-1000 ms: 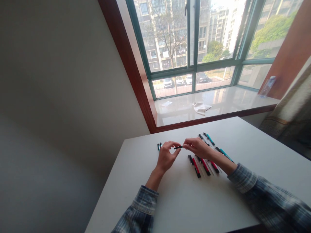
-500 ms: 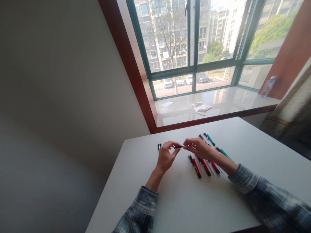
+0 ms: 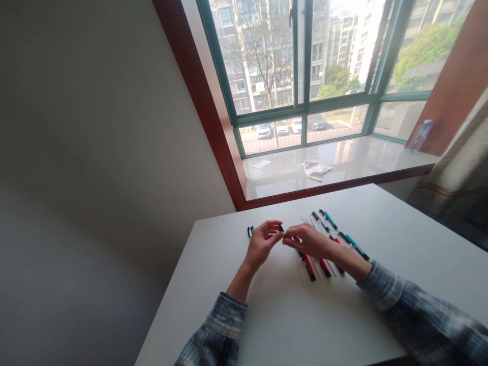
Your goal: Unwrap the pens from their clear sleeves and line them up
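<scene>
At table centre, our left hand and right hand pinch a black pen end to end, bracing it; red pens lie at four o'clock.

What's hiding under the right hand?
Under the right hand lie red and black pens on the white table. Their far ends are covered, so what else lies beneath cannot be seen.

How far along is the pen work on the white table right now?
Done, it seems: two pens lie apart near the table's far left edge. In hand: the left hand and right hand meet on a small dark pen part, mostly hidden by fingers. Left: a row of red pens and teal pens beside the right hand, with loose clear pieces among them.
</scene>
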### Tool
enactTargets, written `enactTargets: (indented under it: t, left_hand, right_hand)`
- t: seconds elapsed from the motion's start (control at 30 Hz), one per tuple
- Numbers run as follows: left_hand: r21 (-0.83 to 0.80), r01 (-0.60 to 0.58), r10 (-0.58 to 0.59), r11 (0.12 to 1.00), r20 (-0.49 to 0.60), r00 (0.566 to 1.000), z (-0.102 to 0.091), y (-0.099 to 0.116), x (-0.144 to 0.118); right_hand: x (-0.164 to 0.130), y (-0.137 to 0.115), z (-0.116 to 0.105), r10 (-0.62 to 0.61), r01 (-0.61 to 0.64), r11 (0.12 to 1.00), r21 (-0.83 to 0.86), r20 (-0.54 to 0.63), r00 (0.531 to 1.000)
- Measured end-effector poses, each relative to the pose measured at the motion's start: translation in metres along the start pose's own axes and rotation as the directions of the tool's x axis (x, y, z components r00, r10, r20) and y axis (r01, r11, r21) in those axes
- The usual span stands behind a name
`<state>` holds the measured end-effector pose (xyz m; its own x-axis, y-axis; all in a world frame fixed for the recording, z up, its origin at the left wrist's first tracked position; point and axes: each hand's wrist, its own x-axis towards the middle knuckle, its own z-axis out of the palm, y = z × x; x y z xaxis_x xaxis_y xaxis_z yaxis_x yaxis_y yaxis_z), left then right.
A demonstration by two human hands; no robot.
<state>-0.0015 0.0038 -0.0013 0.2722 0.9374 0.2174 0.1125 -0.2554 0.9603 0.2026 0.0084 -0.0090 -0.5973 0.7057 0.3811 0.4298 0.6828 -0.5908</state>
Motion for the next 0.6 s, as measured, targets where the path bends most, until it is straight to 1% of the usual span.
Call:
enactTargets:
  t: [0.1, 0.17, 0.23, 0.3, 0.37, 0.43, 0.53, 0.6]
  left_hand:
    - [-0.037, 0.04, -0.04, 0.999, -0.006, 0.999, 0.002, -0.002, -0.001]
    - [-0.044, 0.053, -0.055, 0.998, -0.047, 0.997, 0.001, -0.005, -0.001]
    - [-0.059, 0.066, -0.072, 0.996, -0.093, 0.993, -0.002, -0.008, -0.002]
    - [-0.097, 0.091, -0.102, 0.991, -0.119, 0.988, -0.004, -0.011, -0.003]
    - [-0.152, 0.12, -0.139, 0.981, -0.116, 0.983, -0.006, -0.012, -0.004]
    - [-0.2, 0.141, -0.166, 0.97, -0.111, 0.98, -0.006, -0.013, -0.004]
    - [-0.235, 0.157, -0.19, 0.959, -0.126, 0.974, -0.006, -0.013, -0.005]
    - [-0.241, 0.16, -0.198, 0.957, -0.143, 0.97, -0.007, -0.013, -0.004]
  right_hand:
    - [0.0, 0.006, -0.003, -0.015, 0.015, 1.0, -0.015, -0.013, 1.0]
    - [-0.002, 0.019, -0.011, 0.004, -0.009, 0.998, -0.066, -0.078, 0.997]
    - [-0.006, 0.036, -0.023, 0.055, -0.081, 0.986, -0.146, -0.174, 0.983]
    - [-0.011, 0.054, -0.037, 0.12, -0.158, 0.97, -0.187, -0.199, 0.973]
    - [-0.017, 0.068, -0.048, 0.182, -0.217, 0.955, -0.202, -0.179, 0.967]
    - [-0.021, 0.075, -0.057, 0.229, -0.249, 0.946, -0.205, -0.116, 0.966]
    - [-0.025, 0.074, -0.064, 0.274, -0.267, 0.944, -0.192, 0.009, 0.962]
    - [-0.026, 0.07, -0.066, 0.306, -0.29, 0.941, -0.175, 0.069, 0.949]
